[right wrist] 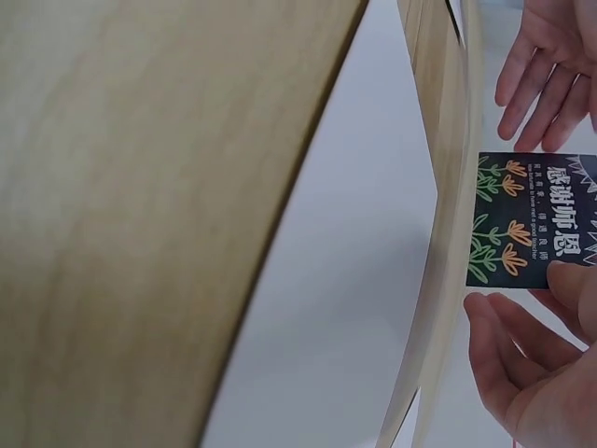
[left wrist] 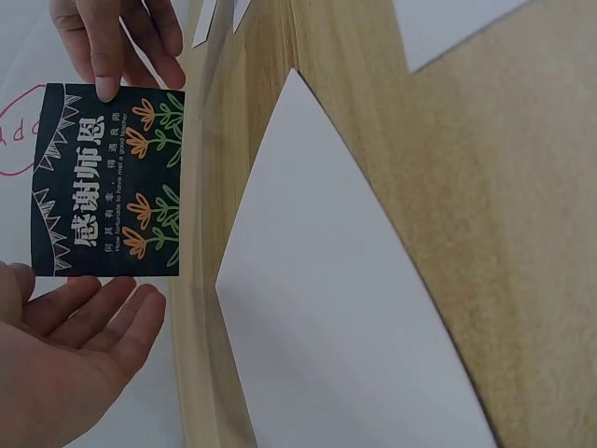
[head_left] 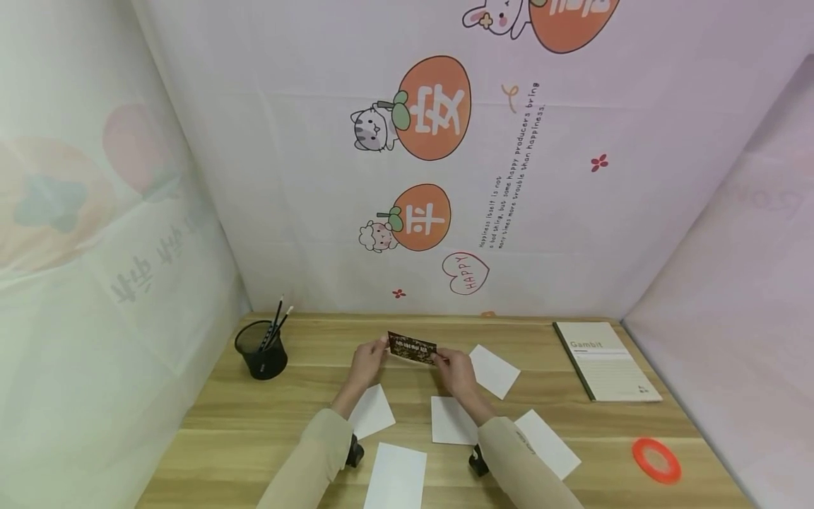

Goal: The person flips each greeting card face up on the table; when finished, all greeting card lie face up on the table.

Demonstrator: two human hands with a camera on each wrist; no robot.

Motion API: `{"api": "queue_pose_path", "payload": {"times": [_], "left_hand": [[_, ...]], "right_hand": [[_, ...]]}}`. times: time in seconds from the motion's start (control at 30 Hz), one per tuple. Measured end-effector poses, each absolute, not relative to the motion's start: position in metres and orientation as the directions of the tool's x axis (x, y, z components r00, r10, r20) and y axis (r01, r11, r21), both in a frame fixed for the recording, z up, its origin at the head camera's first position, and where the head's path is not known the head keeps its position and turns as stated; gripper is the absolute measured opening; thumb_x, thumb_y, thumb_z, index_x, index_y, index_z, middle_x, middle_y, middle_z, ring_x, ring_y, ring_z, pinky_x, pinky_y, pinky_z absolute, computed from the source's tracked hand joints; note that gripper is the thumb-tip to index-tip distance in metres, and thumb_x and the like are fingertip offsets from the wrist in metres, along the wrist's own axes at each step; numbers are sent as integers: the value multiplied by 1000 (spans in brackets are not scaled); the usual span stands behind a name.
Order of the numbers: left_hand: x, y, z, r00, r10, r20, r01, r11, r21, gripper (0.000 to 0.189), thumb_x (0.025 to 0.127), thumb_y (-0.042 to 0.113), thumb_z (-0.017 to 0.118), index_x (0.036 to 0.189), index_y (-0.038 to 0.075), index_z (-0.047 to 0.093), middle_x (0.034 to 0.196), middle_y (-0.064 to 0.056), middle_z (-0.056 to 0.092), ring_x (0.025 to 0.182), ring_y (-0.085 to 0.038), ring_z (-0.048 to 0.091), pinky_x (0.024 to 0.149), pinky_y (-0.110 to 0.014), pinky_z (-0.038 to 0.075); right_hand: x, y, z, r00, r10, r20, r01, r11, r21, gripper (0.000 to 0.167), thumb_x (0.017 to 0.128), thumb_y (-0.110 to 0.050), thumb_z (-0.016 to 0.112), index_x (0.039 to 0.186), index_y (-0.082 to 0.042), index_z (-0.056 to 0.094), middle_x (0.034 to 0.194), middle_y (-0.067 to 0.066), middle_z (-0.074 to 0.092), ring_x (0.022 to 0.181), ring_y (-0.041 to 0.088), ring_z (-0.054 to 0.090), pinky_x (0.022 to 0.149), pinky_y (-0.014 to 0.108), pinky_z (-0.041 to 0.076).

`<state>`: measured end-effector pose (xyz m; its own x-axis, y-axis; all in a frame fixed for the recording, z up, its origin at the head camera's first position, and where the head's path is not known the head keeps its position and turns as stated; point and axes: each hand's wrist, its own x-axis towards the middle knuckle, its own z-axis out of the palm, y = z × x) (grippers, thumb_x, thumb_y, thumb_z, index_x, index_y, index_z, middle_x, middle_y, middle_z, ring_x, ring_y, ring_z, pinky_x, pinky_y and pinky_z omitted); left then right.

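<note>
A dark thank-you card [head_left: 412, 348] with white lettering and orange flowers is held up above the far part of the table. My right hand [head_left: 458, 371] pinches its right edge, the thumb across the printed face in the right wrist view. At the opposite edge is my left hand [head_left: 367, 364], its fingers loosely extended; in the left wrist view, the fingertips [left wrist: 140, 299] lie along the card's edge and the thumb is near its corner. Whether they touch it cannot be told. Beneath the forearms lie blank white cards, one on the left [head_left: 371, 412] and one in the middle [head_left: 453, 420].
More white cards lie at the front [head_left: 396, 475], right [head_left: 548, 444] and back right [head_left: 494, 371]. A black mesh pen holder [head_left: 266, 360] with pencils stands at the left. A notebook [head_left: 607, 362] and an orange-red ring [head_left: 656, 461] lie at the right.
</note>
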<state>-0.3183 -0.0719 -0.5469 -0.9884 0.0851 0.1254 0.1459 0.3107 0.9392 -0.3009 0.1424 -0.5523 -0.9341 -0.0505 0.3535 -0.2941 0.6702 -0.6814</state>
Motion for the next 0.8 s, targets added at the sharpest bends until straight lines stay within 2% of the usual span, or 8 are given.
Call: {"api": "queue_pose_path", "payload": {"times": [0.1, 0.17, 0.27, 0.5, 0.63, 0.8], "left_hand": [[-319, -73, -547, -981, 87, 171, 192, 361, 913, 36, 103, 19, 45, 109, -10, 64, 109, -28, 65, 95, -39, 63, 82, -45, 55], [-319, -74, -548, -979, 98, 177, 200, 362, 911, 31, 101, 13, 48, 120, -8, 61, 119, -26, 62, 102, -37, 62, 85, -44, 55], [-316, -73, -548, -984, 109, 144, 173, 343, 923, 33, 98, 8, 51, 128, -6, 57, 126, -25, 58, 109, -38, 60, 88, -42, 54], [-316, -72, -550, -984, 105, 146, 174, 344, 923, 37, 91, -2, 55, 128, -8, 55, 118, -25, 61, 102, -38, 63, 82, -37, 57], [-316, -71, -550, -986, 88, 144, 166, 347, 923, 40, 87, -5, 58, 127, -8, 56, 111, -21, 63, 96, -34, 63, 77, -36, 57], [-316, -69, -550, -984, 95, 149, 172, 322, 931, 45, 82, -8, 65, 126, -8, 57, 101, -18, 63, 90, -27, 63, 76, -33, 57]], "right_hand": [[-301, 142, -553, -926, -45, 376, -307, 671, -675, 14, 93, -10, 63, 93, 0, 73, 83, 12, 72, 58, 11, 56, 50, 24, 47], [-302, 141, -553, -921, -37, 388, -310, 673, -671, 14, 93, -10, 63, 93, 0, 73, 84, 13, 72, 64, 15, 61, 54, 27, 51], [-301, 140, -554, -918, -28, 396, -311, 672, -673, 13, 93, -10, 63, 93, 0, 71, 86, 14, 71, 73, 23, 66, 59, 33, 55], [-300, 140, -554, -919, 7, 394, -285, 678, -678, 16, 93, -10, 63, 100, 2, 71, 93, 17, 71, 82, 29, 67, 66, 41, 56], [-301, 140, -554, -940, 51, 336, -221, 660, -718, 20, 93, -12, 62, 106, 2, 70, 92, 17, 70, 76, 24, 66, 63, 37, 56], [-301, 142, -555, -962, 92, 258, -151, 609, -778, 21, 94, -11, 61, 106, 5, 68, 83, 14, 68, 60, 19, 64, 50, 26, 51]]}}
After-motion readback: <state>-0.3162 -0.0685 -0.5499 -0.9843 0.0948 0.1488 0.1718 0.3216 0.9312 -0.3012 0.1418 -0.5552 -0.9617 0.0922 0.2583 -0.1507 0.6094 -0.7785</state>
